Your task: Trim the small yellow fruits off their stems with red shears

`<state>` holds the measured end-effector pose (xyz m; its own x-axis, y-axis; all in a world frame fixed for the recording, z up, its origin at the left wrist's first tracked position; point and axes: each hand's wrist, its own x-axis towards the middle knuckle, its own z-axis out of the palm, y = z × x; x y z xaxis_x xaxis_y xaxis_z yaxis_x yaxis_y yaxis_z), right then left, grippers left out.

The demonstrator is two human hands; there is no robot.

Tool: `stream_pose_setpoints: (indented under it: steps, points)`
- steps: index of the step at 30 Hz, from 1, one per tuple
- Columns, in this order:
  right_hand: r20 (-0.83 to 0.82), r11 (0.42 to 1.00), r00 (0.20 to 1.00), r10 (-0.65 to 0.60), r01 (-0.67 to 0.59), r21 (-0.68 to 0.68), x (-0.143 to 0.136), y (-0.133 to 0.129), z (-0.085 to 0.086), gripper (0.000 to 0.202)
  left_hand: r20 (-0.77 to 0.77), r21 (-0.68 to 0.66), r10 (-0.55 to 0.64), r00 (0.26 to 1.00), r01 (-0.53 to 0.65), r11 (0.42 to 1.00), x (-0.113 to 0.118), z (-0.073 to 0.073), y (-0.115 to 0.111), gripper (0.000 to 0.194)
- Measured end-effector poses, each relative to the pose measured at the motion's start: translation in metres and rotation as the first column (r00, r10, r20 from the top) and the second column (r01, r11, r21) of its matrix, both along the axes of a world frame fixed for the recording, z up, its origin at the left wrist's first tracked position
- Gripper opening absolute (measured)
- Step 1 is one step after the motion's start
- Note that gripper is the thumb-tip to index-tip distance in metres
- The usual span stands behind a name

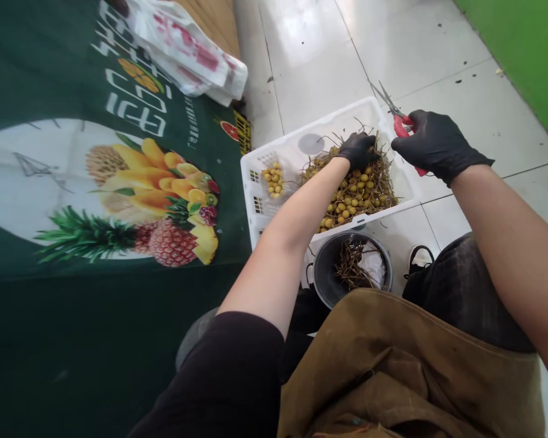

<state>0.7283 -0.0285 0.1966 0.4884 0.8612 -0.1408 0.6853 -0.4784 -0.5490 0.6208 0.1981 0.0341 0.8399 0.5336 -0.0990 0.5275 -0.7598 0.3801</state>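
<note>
My left hand (358, 151), in a black glove, reaches into a heap of longans (354, 198) on brown twiggy stems. Its fingers curl closed around some of the stems, and the fingertips are partly hidden among the twigs. Off to the right and above the crate's edge, my right hand (433, 145), gloved in black too, grips red-handled scissors (399, 121). Their blades point up and away from me, slightly apart. The white plastic crate (296, 139) holds the heap on its right side. A small separate group of longans (273, 179) lies at its left end.
A grey bucket (322, 271) with cut twigs (352, 264) and a white bag or paper stands between the crate and my apron (393, 359). Left hangs a dark green fruit-printed cover (73, 316), a stained white bag (196, 55) on it. Right is a green panel (525, 48).
</note>
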Motion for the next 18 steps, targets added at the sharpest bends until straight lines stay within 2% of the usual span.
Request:
stream_pose_setpoints:
  steps: [4,7,10,13,15,18]
  points:
    - [-0.022,1.0,1.0,-0.01,0.01,-0.007,0.003,-0.002,0.0,0.048,-0.03,0.061,-0.043,0.999,0.045,0.997,-0.004,0.01,-0.001,0.045]
    - [-0.015,0.999,1.0,-0.023,0.023,-0.026,0.005,-0.004,-0.005,0.05,0.039,0.051,-0.019,0.999,0.017,0.999,-0.006,0.015,-0.005,0.044]
    - [-0.022,0.995,0.999,-0.036,0.033,-0.093,0.011,-0.003,-0.017,0.054,0.129,0.025,-0.013,0.992,0.01,1.0,-0.012,0.024,-0.009,0.039]
    - [-0.063,0.977,0.997,-0.034,0.02,-0.213,0.02,0.001,-0.033,0.041,0.202,0.009,-0.012,0.979,0.011,1.0,-0.02,0.037,-0.013,0.034]
    - [-0.076,0.959,0.997,-0.021,-0.001,-0.282,0.026,0.003,-0.043,0.032,0.293,-0.035,-0.005,0.956,0.016,0.999,-0.027,0.044,-0.016,0.031]
    - [-0.06,0.953,0.998,0.021,-0.037,-0.3,0.031,0.004,-0.053,0.032,0.429,-0.139,0.047,0.902,0.014,0.99,-0.039,0.051,-0.021,0.028]
